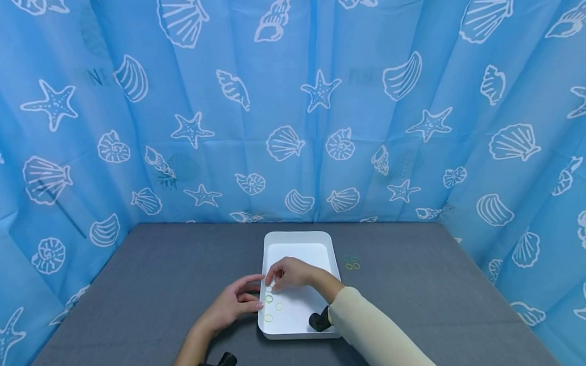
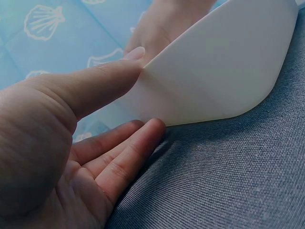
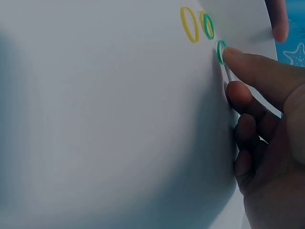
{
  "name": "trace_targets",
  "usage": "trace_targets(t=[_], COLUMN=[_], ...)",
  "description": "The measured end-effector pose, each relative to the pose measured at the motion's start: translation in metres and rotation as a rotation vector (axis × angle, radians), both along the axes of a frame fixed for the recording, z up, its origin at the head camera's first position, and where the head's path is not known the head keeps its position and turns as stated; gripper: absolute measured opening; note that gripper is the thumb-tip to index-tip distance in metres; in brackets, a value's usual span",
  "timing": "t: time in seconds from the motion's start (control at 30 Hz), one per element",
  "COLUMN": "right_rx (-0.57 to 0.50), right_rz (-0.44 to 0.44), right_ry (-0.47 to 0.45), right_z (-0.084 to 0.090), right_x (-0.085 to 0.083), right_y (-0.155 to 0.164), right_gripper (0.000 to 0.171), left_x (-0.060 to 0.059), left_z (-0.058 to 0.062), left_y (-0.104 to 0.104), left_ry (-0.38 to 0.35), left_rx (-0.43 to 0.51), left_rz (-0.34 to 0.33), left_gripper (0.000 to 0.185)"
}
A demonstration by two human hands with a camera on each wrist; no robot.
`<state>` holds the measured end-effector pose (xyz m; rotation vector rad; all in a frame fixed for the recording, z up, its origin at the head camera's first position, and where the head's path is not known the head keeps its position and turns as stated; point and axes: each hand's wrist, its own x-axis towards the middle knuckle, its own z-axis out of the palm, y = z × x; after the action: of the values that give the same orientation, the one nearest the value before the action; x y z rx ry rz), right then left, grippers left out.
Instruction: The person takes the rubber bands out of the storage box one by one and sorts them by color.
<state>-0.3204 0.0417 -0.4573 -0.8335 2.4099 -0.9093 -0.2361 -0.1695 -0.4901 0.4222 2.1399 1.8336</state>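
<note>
A white tray (image 1: pixel 300 330) sits on the grey tabletop. My left hand (image 1: pixel 231 308) is at its left side; in the left wrist view the thumb (image 2: pixel 109 83) meets the rim and the fairly straight fingers rest low against the outer wall. My right hand (image 1: pixel 290 273) reaches into the tray with curled fingers. At its thumb tip a small green ring (image 3: pixel 218 52) lies on the tray floor, partly covered by the thumb; I cannot tell whether it is pinched. Close by lie another green ring (image 3: pixel 208 26) and two yellow rings (image 3: pixel 189 25), one overlapping the green in this view.
To the right of the tray, two green rings (image 1: pixel 354 259) and two yellow rings (image 1: pixel 356 266) lie on the tabletop (image 1: pixel 398 287). A blue curtain (image 1: pixel 290 113) with white shell and starfish prints hangs behind and at both sides. Each wrist carries a black camera mount (image 1: pixel 319 320).
</note>
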Motion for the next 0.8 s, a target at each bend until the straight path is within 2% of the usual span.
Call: trace_targets(t=[0.53,0.8], right_rx=[0.052,0.100], right_rz=[-0.032,-0.021], right_ry=[-0.018,-0.005], right_z=[0.0003,0.0015], right_x=[0.0032,0.0047], right_y=[-0.0044,-0.0041], right_gripper=[0.015,0.005], left_x=[0.0008,0.0000], left_z=[0.0016,0.0001], left_y=[0.0005,0.0000], left_ry=[0.008,0.004], left_rx=[0.002,0.003], left_rz=[-0.006,-0.004], left_gripper=[0.065,0.066])
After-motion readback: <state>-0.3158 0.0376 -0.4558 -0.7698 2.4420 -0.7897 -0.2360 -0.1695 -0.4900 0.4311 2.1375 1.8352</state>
